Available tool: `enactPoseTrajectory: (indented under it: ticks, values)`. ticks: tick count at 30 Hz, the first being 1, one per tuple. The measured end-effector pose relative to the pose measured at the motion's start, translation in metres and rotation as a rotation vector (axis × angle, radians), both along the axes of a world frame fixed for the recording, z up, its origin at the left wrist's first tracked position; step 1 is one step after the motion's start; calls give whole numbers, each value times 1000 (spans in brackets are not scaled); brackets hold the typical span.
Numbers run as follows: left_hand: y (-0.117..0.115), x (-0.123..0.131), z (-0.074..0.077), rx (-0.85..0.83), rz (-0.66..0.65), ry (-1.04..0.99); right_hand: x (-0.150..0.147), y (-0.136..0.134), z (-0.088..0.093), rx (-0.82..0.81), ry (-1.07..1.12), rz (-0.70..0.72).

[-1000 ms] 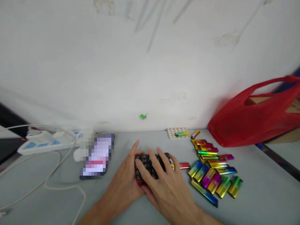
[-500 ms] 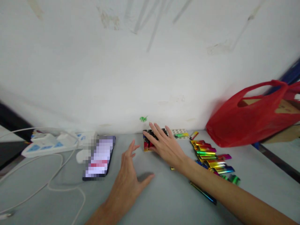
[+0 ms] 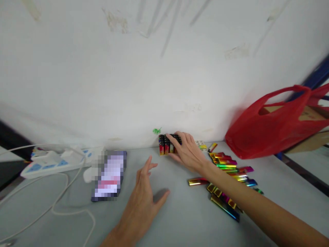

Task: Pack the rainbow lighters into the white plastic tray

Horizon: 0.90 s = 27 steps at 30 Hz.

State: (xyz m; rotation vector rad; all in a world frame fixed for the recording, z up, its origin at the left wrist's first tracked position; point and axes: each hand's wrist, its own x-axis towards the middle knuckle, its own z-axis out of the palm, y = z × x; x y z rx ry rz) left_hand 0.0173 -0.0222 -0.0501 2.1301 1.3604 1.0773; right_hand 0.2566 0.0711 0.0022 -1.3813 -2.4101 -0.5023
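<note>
Against the wall stands a tight block of upright lighters [image 3: 163, 147], with black tops and red-and-yellow bodies. My right hand [image 3: 189, 152] is wrapped over the block's right part, fingers across the tops and thumb low at the front; its grip hides that end. My left hand [image 3: 144, 192] hovers over the grey table [image 3: 177, 206], fingers apart and holding nothing, nearer to me than the block. Shiny metallic coloured pieces [image 3: 223, 159], perhaps lighter sleeves, lie loose beneath and beyond my right forearm. One gold-and-red piece [image 3: 197, 181] lies just left of that forearm.
A phone [image 3: 109, 176] lies to the left, beside a white power strip [image 3: 55, 164] with plugs and a looping white cable [image 3: 69, 212]. A red bag [image 3: 267, 128] stands at the right. The white wall [image 3: 164, 85] rises behind. A pale dotted tray [image 3: 199, 143] is partly hidden behind my right hand.
My right hand has gone from lying flat over the lighters to gripping their right side. The block shows more upright and closer to the wall. My left hand stays nearly still.
</note>
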Motion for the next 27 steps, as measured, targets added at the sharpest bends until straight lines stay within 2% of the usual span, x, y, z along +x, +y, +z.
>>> enactPoseTrajectory:
  ticks: [5, 8, 10, 16, 27]
  values:
    - [-4, 3, 2, -28, -55, -8, 54, -20, 8, -53, -90, -135]
    - [-4, 4, 1, -35, -79, -4, 83, -22, 2, -91, -201, -157]
    - [-4, 4, 0, -37, -95, 6, 93, -22, -5, -119, -274, -139]
    - [-3, 1, -2, -35, -111, 24, 90, -12, -17, -146, -401, -104]
    - [-8, 2, 2, -39, -133, 32, 96, -7, -4, -223, -377, 0]
